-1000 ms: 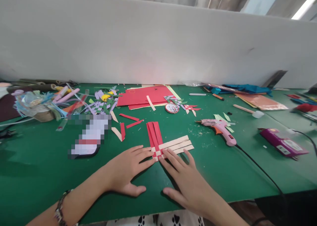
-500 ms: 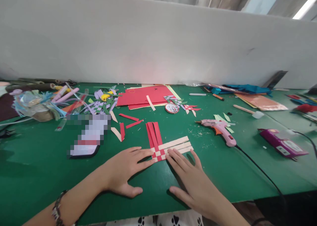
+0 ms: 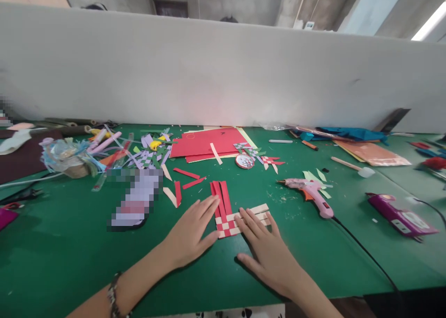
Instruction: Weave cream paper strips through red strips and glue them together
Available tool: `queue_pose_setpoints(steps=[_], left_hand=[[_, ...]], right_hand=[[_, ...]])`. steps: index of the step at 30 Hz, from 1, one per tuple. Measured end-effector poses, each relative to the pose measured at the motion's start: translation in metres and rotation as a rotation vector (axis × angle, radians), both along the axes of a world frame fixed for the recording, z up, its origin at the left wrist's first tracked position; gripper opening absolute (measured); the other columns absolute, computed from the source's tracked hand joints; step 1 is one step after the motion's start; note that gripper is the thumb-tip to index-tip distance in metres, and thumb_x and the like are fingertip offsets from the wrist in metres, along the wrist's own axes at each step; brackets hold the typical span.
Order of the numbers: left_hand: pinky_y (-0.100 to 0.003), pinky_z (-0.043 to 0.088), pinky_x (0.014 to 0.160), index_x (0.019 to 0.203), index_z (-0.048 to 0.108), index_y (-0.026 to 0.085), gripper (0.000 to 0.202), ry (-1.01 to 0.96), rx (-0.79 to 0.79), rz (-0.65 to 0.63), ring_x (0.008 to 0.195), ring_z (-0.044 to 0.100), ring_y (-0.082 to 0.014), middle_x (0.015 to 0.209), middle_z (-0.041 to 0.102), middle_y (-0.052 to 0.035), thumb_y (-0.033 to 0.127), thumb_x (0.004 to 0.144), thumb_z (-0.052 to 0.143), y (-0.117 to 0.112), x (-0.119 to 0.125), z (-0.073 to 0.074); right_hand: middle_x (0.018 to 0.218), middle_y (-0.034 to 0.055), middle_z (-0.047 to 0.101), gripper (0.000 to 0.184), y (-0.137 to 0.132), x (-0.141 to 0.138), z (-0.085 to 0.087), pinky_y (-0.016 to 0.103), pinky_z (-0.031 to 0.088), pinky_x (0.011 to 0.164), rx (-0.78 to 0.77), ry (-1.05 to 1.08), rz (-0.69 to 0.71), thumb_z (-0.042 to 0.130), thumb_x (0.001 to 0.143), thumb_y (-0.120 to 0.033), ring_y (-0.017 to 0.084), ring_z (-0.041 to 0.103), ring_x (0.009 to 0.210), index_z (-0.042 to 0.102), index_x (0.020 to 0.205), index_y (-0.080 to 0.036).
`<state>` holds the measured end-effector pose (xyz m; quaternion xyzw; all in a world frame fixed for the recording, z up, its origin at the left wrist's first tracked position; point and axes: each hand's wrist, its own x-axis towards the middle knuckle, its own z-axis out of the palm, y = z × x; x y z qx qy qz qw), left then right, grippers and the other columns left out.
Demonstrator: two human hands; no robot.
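Observation:
Red paper strips (image 3: 226, 201) and cream paper strips (image 3: 262, 209) cross in a woven checkered corner (image 3: 226, 226) flat on the green table. The red ends point away from me, the cream ends to the right. My left hand (image 3: 195, 229) lies at the left side, its fingertips on the red strips and its thumb by the lower left corner of the weave. Over the cream strips rests my right hand (image 3: 266, 248), fingers stretched out flat and thumb apart on the table. Parts of the cream strips are hidden beneath it.
A pink glue gun (image 3: 310, 190) with a black cord lies to the right, near a purple device (image 3: 400, 215). At left are a blurred phone (image 3: 137, 199) and loose paper scraps. Red sheets (image 3: 209, 141) and a round tin (image 3: 244, 161) lie farther back, before a white partition (image 3: 216, 71).
My left hand has moved up from the woven corner onto the red strips, its thumb now near the corner. My right hand stays on the cream strips. The camera view has tilted up slightly.

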<state>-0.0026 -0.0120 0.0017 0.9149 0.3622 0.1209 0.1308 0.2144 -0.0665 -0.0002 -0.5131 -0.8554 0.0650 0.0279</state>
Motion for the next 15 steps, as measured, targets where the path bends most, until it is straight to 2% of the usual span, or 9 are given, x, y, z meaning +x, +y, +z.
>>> queue_pose_setpoints(steps=[1, 3, 6, 9, 12, 15], left_hand=[[-0.046, 0.026, 0.100, 0.133, 0.025, 0.010, 0.054, 0.011, 0.003, 0.064, 0.126, 0.028, -0.0257, 0.137, 0.030, -0.0164, 0.041, 0.090, 0.024, 0.001, 0.007, -0.001], [-0.047, 0.026, 0.100, 0.132, 0.026, 0.010, 0.054, 0.053, 0.005, 0.108, 0.126, 0.027, -0.0262, 0.138, 0.030, -0.0164, 0.040, 0.088, 0.028, 0.003, 0.019, -0.005], [-0.047, 0.024, 0.101, 0.133, 0.026, 0.011, 0.055, 0.092, 0.026, 0.074, 0.126, 0.028, -0.0254, 0.137, 0.031, -0.0153, 0.039, 0.086, 0.034, 0.007, 0.028, -0.010], [-0.047, 0.021, 0.102, 0.134, 0.024, 0.013, 0.058, 0.096, 0.051, 0.059, 0.126, 0.028, -0.0252, 0.138, 0.031, -0.0145, 0.041, 0.085, 0.036, 0.009, 0.027, -0.013], [-0.050, 0.021, 0.101, 0.133, 0.027, 0.013, 0.059, 0.091, 0.063, 0.083, 0.126, 0.027, -0.0281, 0.138, 0.030, -0.0155, 0.043, 0.083, 0.039, 0.008, 0.025, -0.011], [-0.050, 0.026, 0.097, 0.129, 0.033, 0.011, 0.059, 0.068, 0.060, 0.100, 0.122, 0.032, -0.0308, 0.133, 0.036, -0.0173, 0.043, 0.081, 0.045, 0.006, 0.030, -0.002]], right_hand=[[0.141, 0.0052, 0.020, 0.060, 0.000, 0.000, 0.000, 0.054, 0.017, 0.100, 0.004, -0.002, 0.004, 0.024, 0.086, -0.052, 0.023, 0.021, 0.129, 0.012, 0.137, -0.023], [0.141, 0.0051, 0.020, 0.060, 0.000, 0.001, -0.001, 0.054, 0.018, 0.099, 0.029, -0.007, 0.012, 0.024, 0.086, -0.052, 0.023, 0.021, 0.129, 0.013, 0.137, -0.023], [0.141, 0.0052, 0.022, 0.060, 0.000, 0.001, -0.002, 0.052, 0.020, 0.099, 0.081, -0.015, 0.020, 0.026, 0.086, -0.051, 0.023, 0.023, 0.128, 0.014, 0.137, -0.023], [0.140, 0.0053, 0.025, 0.060, -0.001, 0.000, -0.004, 0.052, 0.020, 0.099, 0.120, -0.017, 0.022, 0.028, 0.085, -0.049, 0.022, 0.025, 0.127, 0.015, 0.137, -0.023], [0.140, 0.0059, 0.027, 0.060, -0.002, -0.001, -0.006, 0.052, 0.020, 0.099, 0.133, -0.011, 0.028, 0.030, 0.084, -0.049, 0.023, 0.026, 0.127, 0.017, 0.137, -0.022], [0.139, 0.0070, 0.031, 0.057, -0.002, 0.000, -0.007, 0.051, 0.021, 0.097, 0.171, 0.019, -0.016, 0.031, 0.085, -0.046, 0.023, 0.028, 0.125, 0.021, 0.136, -0.023]])
